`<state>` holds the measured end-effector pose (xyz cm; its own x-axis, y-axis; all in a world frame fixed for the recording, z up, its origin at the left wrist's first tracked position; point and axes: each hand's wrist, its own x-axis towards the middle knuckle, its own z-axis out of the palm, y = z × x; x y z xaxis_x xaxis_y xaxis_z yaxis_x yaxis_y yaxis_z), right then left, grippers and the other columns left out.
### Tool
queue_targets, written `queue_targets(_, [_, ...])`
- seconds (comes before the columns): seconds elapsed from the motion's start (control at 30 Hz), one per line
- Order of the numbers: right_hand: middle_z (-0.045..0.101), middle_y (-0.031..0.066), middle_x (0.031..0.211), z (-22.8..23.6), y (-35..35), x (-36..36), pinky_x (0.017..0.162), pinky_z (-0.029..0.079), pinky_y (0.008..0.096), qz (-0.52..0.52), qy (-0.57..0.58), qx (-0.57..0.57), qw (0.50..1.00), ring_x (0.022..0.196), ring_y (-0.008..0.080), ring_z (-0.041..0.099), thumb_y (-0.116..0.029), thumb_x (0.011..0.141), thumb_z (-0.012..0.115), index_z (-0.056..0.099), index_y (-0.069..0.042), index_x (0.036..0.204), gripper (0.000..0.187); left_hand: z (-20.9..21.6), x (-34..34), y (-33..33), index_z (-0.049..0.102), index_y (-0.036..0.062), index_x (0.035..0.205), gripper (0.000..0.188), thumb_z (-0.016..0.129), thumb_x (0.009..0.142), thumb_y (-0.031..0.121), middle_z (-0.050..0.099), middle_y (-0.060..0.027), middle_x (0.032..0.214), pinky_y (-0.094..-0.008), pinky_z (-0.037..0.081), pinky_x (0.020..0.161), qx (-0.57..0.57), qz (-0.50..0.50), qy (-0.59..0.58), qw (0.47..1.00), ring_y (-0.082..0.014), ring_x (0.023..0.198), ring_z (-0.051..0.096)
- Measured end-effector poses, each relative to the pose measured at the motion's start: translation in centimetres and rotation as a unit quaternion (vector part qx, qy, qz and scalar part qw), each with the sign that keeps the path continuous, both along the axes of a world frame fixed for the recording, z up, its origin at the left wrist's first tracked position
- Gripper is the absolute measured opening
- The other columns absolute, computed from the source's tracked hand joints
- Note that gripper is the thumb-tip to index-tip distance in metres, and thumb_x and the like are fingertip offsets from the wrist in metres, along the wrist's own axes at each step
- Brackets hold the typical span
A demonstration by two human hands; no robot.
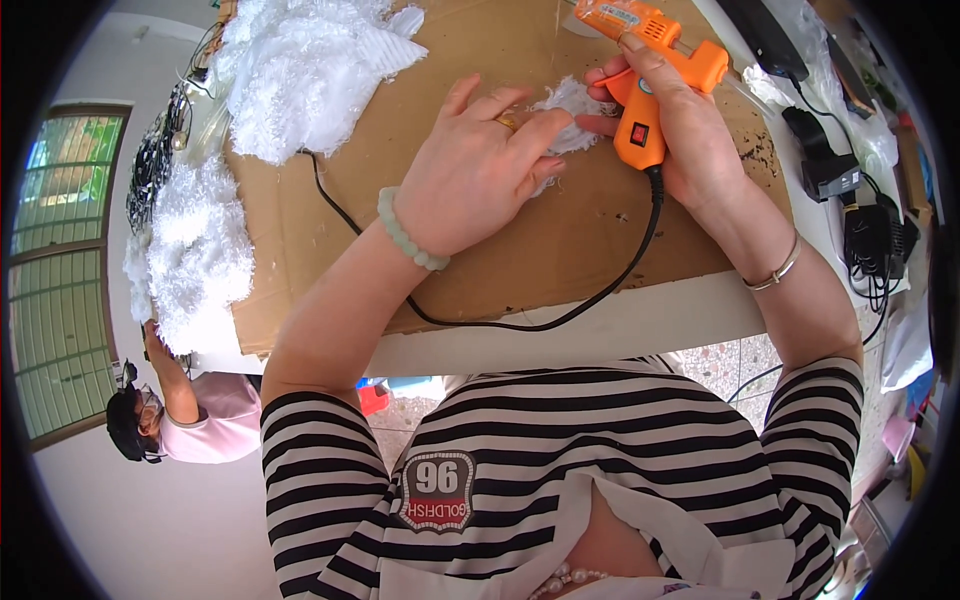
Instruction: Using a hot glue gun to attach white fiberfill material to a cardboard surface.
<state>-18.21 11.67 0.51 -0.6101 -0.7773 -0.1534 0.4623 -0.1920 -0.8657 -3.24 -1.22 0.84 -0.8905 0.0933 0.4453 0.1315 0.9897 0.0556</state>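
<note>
My right hand (pixel 690 130) is wrapped round an orange hot glue gun (pixel 640 140), whose nozzle end points to the far left and whose black cord leaves the handle's base. Beyond the gun, its fingertips reach a small, fuzzy white fabric piece (pixel 572 98) on the cardboard. From the left, my left hand (pixel 490 160) holds that same piece between index finger and thumb, the other fingers raised and apart. A pale green bead bracelet (pixel 398 232) circles this wrist. The hand hides part of the piece.
Brown cardboard (pixel 500 270) covers the white table (pixel 600 330). Shaggy white material (pixel 310 75) is heaped far left, with more white tinsel (pixel 200 250) along the left edge. The gun's cord (pixel 540 326) loops across the front. Black adapters (pixel 870 225) lie right; another person (pixel 205 425) works at left.
</note>
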Motion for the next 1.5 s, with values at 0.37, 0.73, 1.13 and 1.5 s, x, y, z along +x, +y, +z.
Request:
queue_targets(0.37, [0.059, 0.0085, 0.093, -0.1, 0.2, 0.2, 0.075, 0.055, 0.0409, 0.000, -0.004, -0.026, 1.000, 0.088, 0.0175, 0.058, -0.029, 0.092, 0.052, 0.054, -0.002, 0.104, 0.030, -0.3, -2.5, -0.9, 0.051, 0.0072, 0.115, 0.032, 0.053, 0.088, 0.025, 0.065, -0.0119, 0.092, -0.0404, 0.042, 0.085, 0.293, 0.026, -0.042, 0.955, -0.0290, 0.090, 0.059])
queue_targets(0.73, [0.058, 0.0077, 0.092, -0.2, 0.0, -0.3, 0.072, 0.056, 0.0383, -0.018, 0.017, -0.034, 0.999, 0.087, 0.0167, 0.059, -0.029, 0.091, 0.054, 0.054, -0.002, 0.106, 0.031, -0.6, -1.8, -0.4, 0.042, 0.0082, 0.127, 0.041, 0.052, 0.090, 0.024, 0.066, -0.0100, 0.088, -0.0395, 0.042, 0.086, 0.273, 0.014, -0.014, 0.962, -0.0282, 0.085, 0.060])
queue_targets(1.13, [0.059, 0.0078, 0.092, -0.6, -0.3, -0.4, 0.080, 0.054, 0.0414, -0.024, 0.077, -0.090, 0.993, 0.089, 0.0175, 0.059, -0.026, 0.093, 0.051, 0.054, -0.001, 0.103, 0.027, 2.2, -0.2, -1.4, 0.045, 0.0084, 0.126, 0.039, 0.053, 0.090, 0.022, 0.066, -0.0099, 0.082, -0.0359, 0.043, 0.084, 0.327, 0.080, 0.062, 0.940, -0.0282, 0.080, 0.059])
queue_targets(1.5, [0.061, 0.0071, 0.083, 1.1, -1.1, 0.2, 0.068, 0.054, 0.0348, 0.016, 0.015, -0.055, 0.998, 0.074, 0.0192, 0.061, -0.027, 0.092, 0.053, 0.055, -0.006, 0.099, 0.022, 1.7, 1.6, -1.3, 0.053, 0.0065, 0.119, 0.034, 0.054, 0.089, 0.022, 0.064, -0.0054, 0.078, -0.0285, 0.047, 0.067, 0.293, 0.096, 0.031, 0.951, -0.0189, 0.069, 0.058])
